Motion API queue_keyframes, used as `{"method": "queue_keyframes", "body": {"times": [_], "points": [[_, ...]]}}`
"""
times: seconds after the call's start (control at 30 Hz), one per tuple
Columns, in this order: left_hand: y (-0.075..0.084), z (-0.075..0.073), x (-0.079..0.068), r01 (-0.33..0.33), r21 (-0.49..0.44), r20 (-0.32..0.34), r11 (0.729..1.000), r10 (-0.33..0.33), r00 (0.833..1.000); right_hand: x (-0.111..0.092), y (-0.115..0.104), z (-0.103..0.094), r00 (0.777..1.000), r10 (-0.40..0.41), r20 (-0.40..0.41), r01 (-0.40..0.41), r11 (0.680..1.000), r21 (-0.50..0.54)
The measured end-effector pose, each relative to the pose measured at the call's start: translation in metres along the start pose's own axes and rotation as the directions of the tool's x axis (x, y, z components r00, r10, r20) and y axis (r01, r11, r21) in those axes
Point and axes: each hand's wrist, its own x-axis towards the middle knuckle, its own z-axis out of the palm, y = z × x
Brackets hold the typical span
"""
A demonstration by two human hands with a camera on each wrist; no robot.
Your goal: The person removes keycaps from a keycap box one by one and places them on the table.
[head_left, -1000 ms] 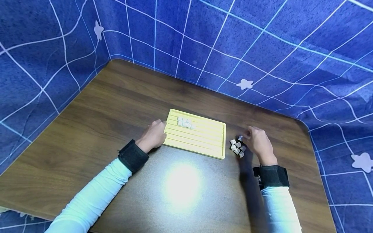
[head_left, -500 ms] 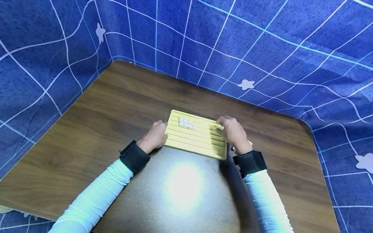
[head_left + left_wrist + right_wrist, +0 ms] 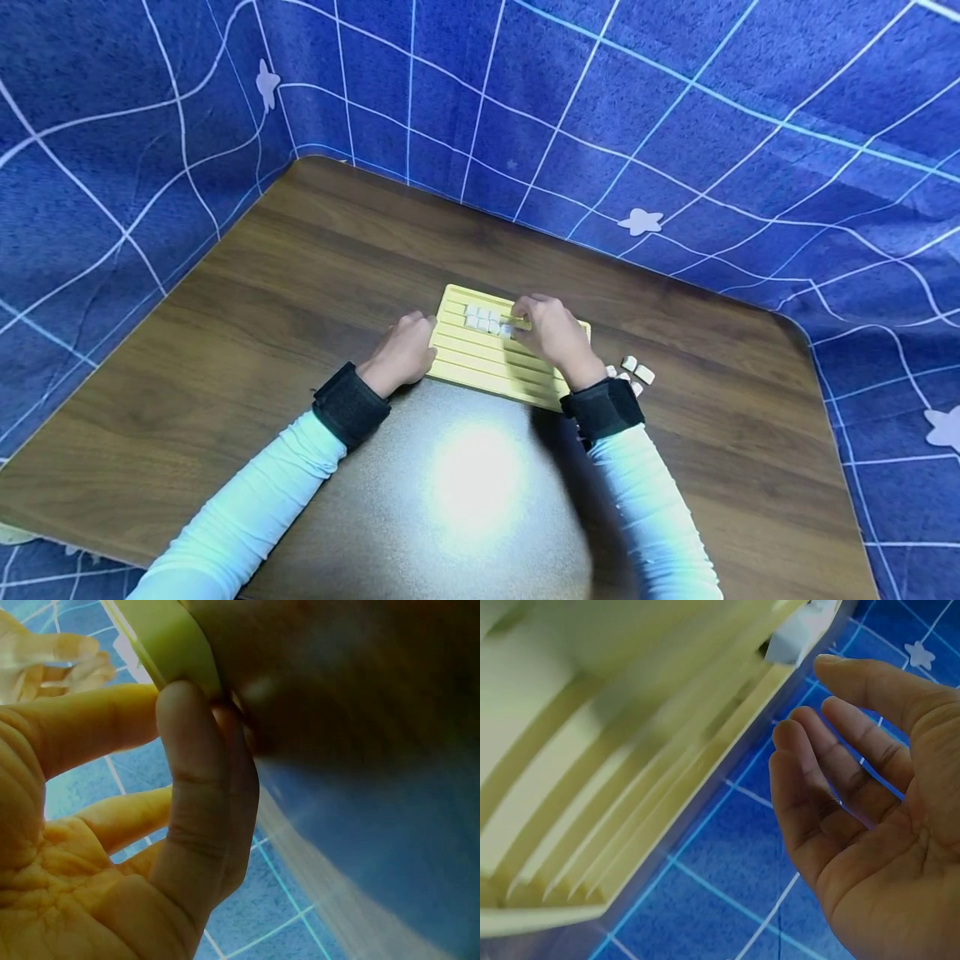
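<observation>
A yellow ridged tray lies on the table. My left hand grips its left edge, and in the left wrist view the fingertips press against the tray's corner. Several small white keycaps sit in two short rows near the tray's far left. At the right end of the nearer row, my right hand hovers over the tray beside a keycap. In the right wrist view its fingers are loosely bent and apart, with nothing visible between them, close to a pale keycap.
Several loose keycaps lie on the wooden table right of the tray, partly hidden by the right wrist. A blue curtain with white lines and stars stands behind the table. A bright glare marks the near tabletop.
My right hand has moved left from the loose keycaps, across the tray, to the end of the keycap row. The nearer row now shows a keycap by the fingers. My left hand stays on the tray's edge.
</observation>
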Motion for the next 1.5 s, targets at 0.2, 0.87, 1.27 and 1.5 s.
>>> {"method": "queue_keyframes", "body": {"times": [0.2, 0.87, 1.27, 1.5], "points": [[0.001, -0.001, -0.001, -0.003, 0.004, -0.007, 1.000, 0.003, 1.000, 0.004, -0.006, 0.008, 1.000, -0.021, 0.006, 0.021, 1.000, 0.007], [0.002, -0.002, -0.002, 0.003, 0.000, -0.008, 1.000, -0.003, 1.000, 0.007, -0.011, 0.015, 0.997, 0.027, 0.067, -0.026, 1.000, -0.007], [0.002, -0.002, -0.002, 0.017, -0.006, 0.019, 1.000, -0.017, 1.000, 0.006, -0.011, 0.016, 0.998, -0.001, 0.068, 0.000, 1.000, 0.007], [0.001, -0.001, -0.001, 0.013, -0.002, 0.015, 1.000, -0.013, 1.000, 0.005, -0.010, 0.015, 0.999, -0.020, 0.041, 0.019, 1.000, 0.018]]}}
